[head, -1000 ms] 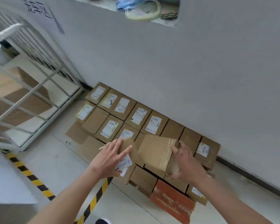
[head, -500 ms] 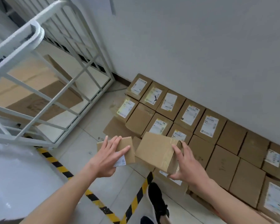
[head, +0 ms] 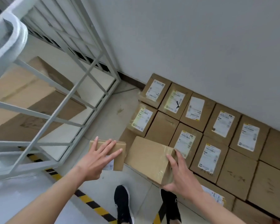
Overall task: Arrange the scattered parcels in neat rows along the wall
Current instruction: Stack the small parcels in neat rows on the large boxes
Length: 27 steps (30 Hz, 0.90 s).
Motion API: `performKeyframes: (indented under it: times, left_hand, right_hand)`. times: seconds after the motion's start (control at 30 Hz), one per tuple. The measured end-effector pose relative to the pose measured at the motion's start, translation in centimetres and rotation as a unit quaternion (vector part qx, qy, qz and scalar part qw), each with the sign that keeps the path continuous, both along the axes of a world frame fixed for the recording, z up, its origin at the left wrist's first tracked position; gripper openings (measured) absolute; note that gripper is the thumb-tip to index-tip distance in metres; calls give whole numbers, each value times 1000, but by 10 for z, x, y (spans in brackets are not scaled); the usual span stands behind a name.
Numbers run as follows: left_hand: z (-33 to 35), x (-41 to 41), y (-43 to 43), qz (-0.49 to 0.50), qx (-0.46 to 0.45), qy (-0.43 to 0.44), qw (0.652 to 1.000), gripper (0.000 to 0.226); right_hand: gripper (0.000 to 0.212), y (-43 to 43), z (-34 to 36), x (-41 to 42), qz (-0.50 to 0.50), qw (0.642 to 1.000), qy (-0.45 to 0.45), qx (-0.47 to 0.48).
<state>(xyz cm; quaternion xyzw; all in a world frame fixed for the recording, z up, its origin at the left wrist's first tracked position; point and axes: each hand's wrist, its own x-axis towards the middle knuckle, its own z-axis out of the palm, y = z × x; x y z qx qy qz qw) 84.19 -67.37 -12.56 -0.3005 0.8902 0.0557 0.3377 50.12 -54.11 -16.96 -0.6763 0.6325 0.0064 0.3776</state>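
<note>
While both hands are busy out front, the left hand (head: 96, 160) lies flat, fingers spread straight, on top of a small flat parcel (head: 119, 160) with a white label. Just beside it, the right hand (head: 183, 175) grips the taped end of a bigger box (head: 147, 157), thumb on the top face, fingers down the end, the box tilted above the floor (head: 110, 113). Beyond them, labelled parcels (head: 223, 125) sit in tight rows against the wall (head: 200, 46). A white metal cage (head: 68, 99) stands to the left, and black shoes (head: 123, 202) stand by a yellow-and-black stripe (head: 94, 206).
</note>
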Motion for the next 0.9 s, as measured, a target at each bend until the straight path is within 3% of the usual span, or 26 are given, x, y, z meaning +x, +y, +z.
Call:
performKeyframes:
  times: [0.4,0.67,0.9]
  left_hand:
    - [-69,129,-97,-57,27,-1,998,123]
    - [-154,112,-107,-94,35,-6,995,117]
    - [-185,98,-101,-96,36,6,995,115]
  right_hand:
    - [124,-53,-65,127,-37,999,-4,30]
    - [121,-53,-126,113,-9,999,42,24]
    - [134,-26,-158,97,6,989,142,-35]
